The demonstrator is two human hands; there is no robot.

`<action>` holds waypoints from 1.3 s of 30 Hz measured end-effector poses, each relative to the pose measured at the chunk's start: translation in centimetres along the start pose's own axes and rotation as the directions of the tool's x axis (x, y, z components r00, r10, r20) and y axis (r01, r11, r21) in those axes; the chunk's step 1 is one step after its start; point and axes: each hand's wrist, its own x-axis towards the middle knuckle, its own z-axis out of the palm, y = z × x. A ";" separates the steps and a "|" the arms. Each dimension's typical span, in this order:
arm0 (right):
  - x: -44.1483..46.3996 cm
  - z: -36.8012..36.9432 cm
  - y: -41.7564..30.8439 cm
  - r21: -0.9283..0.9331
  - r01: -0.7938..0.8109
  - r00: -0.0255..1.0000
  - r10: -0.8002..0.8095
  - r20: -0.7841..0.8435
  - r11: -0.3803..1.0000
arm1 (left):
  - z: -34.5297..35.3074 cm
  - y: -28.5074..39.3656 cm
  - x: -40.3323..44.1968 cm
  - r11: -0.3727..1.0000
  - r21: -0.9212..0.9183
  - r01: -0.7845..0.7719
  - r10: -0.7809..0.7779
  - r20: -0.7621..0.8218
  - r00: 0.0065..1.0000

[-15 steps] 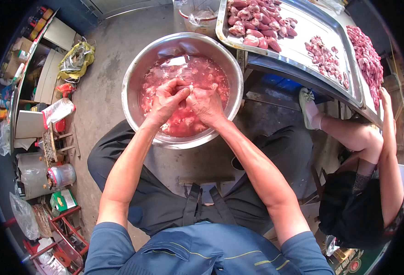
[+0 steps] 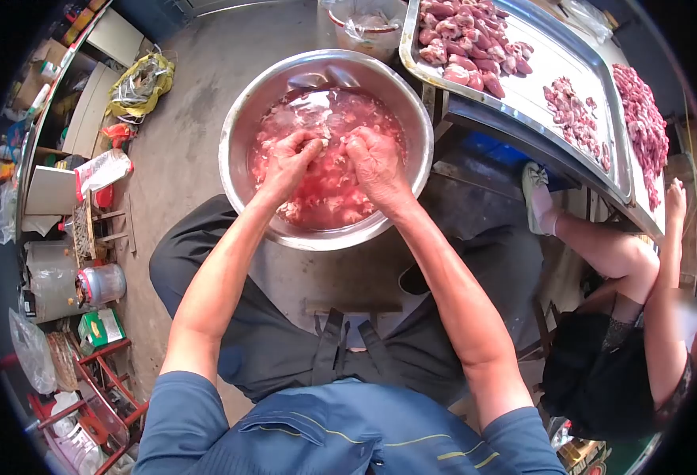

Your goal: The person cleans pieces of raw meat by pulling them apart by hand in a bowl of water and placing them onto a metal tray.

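A large round metal basin stands on the floor before my knees, with reddish water and many pieces of meat in it. Over its left half is my left hand, thumb and fingers pinched on something small and pale. My right hand is over the right half, fingers curled and pressed together; whatever it holds is too small to name. A short gap separates the hands.
Dark red meat pieces and smaller scraps lie on a metal tray at upper right. Beyond is more meat. Another person sits at right. A cluttered shelf stands left.
My hands, which were together over the basin, have moved apart. The view has shifted slightly, and the other person's hand at the right sits a little lower.
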 end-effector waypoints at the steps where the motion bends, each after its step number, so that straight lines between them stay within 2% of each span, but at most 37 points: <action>1: 0.2 0.0 1.0 -0.040 0.014 1.000 -0.015 -0.027 0.999 | 0.2 -0.8 0.4 0.956 -0.287 0.061 -0.054 0.034 0.998; 2: 0.3 0.1 1.9 -0.040 0.018 0.999 -0.019 -0.029 0.999 | 0.2 -1.5 0.8 0.829 -0.546 0.121 -0.092 0.082 0.992; 3: 0.4 0.1 2.2 -0.105 0.010 0.999 -0.015 -0.039 0.994 | 0.2 -0.3 0.5 0.727 -0.639 0.250 -0.213 0.136 0.968; 4: 0.6 0.0 2.5 -0.170 0.002 0.999 -0.009 -0.045 0.986 | 0.2 0.3 0.4 0.726 -0.643 0.244 -0.206 0.135 0.969; 6: 0.4 0.0 2.3 -0.194 -0.003 0.999 -0.005 -0.041 0.981 | -0.1 0.7 0.2 0.629 -0.717 0.300 -0.258 0.172 0.951; 8: -0.1 -0.3 1.1 -0.183 0.110 0.988 -0.128 -0.090 0.977 | -0.1 0.7 0.1 0.631 -0.712 0.308 -0.287 0.155 0.945; 9: -0.2 -0.6 0.8 -0.190 0.114 0.987 -0.133 -0.089 0.975 | -0.1 0.7 0.3 0.634 -0.705 0.317 -0.314 0.140 0.939; 14: -1.5 -2.7 -3.0 -0.041 0.002 1.000 -0.003 -0.018 0.999 | -1.1 -1.4 0.9 0.543 -0.767 0.342 -0.223 0.261 0.939; 15: -1.5 -3.3 -3.8 -0.075 0.113 0.991 -0.118 -0.062 0.991 | -1.0 -1.6 1.1 0.525 -0.777 0.347 -0.179 0.297 0.938; 16: -1.4 -4.2 -4.8 -0.062 0.149 0.985 -0.154 -0.082 0.987 | -0.5 -1.1 1.1 0.515 -0.785 0.346 -0.165 0.305 0.938; 18: -1.2 -6.6 -7.8 -0.313 0.406 0.888 -0.452 -0.088 0.859 | 0.3 0.0 0.9 0.621 -0.732 0.279 -0.251 0.151 0.956; 20: -1.9 -9.3 -11.7 -0.511 0.418 0.818 -0.556 -0.149 0.751 | 0.3 0.9 0.6 0.609 -0.737 0.292 -0.239 0.181 0.954; 22: -2.5 -11.7 -14.7 -0.504 0.438 0.700 -0.634 -0.329 0.744 | 0.3 1.7 0.4 0.618 -0.735 0.279 -0.233 0.168 0.958; 24: -2.0 -15.2 -14.6 -0.515 0.421 0.568 -0.660 -0.492 0.747 | 0.4 1.9 0.3 0.603 -0.750 0.272 -0.214 0.176 0.961; 26: -1.7 -19.1 -15.0 -0.832 0.268 0.537 -0.792 -0.290 0.487 | 0.3 1.0 0.5 0.625 -0.747 0.226 -0.160 0.160 0.974; 27: -1.1 -21.3 -14.2 -0.914 0.088 0.641 -0.725 -0.253 0.396 | 0.4 0.9 0.6 0.640 -0.733 0.229 -0.180 0.147 0.973; 28: -0.8 -23.5 -13.2 -0.927 -0.005 0.759 -0.601 -0.248 0.376 | 0.5 0.7 0.9 0.651 -0.722 0.233 -0.194 0.139 0.971; 29: -0.7 -26.5 -11.9 -0.944 -0.082 0.870 -0.438 -0.225 0.321 | 0.1 0.1 1.2 0.703 -0.664 0.256 -0.174 0.188 0.967; 30: -0.8 -28.6 -11.6 -0.956 -0.149 0.943 -0.255 -0.214 0.254 | 0.2 0.5 1.1 0.757 -0.607 0.241 -0.197 0.139 0.971; 33: -1.9 -28.9 -14.2 -0.927 -0.252 0.916 -0.239 -0.321 0.279 | 0.1 1.4 1.0 0.789 -0.570 0.229 -0.189 0.129 0.973; 35: -1.5 -29.8 -14.4 -0.942 -0.268 0.875 -0.358 -0.326 0.203 | 0.4 1.3 1.4 0.773 -0.608 0.181 -0.117 0.144 0.983; 37: -1.6 -29.7 -14.4 -0.941 -0.288 0.848 -0.409 -0.337 0.178 | 0.5 2.1 1.3 0.771 -0.602 0.207 -0.119 0.183 0.976; 39: -1.5 -28.4 -13.9 -0.908 -0.195 0.797 -0.479 -0.367 0.371 | 0.0 4.0 0.6 0.777 -0.570 0.269 -0.178 0.211 0.961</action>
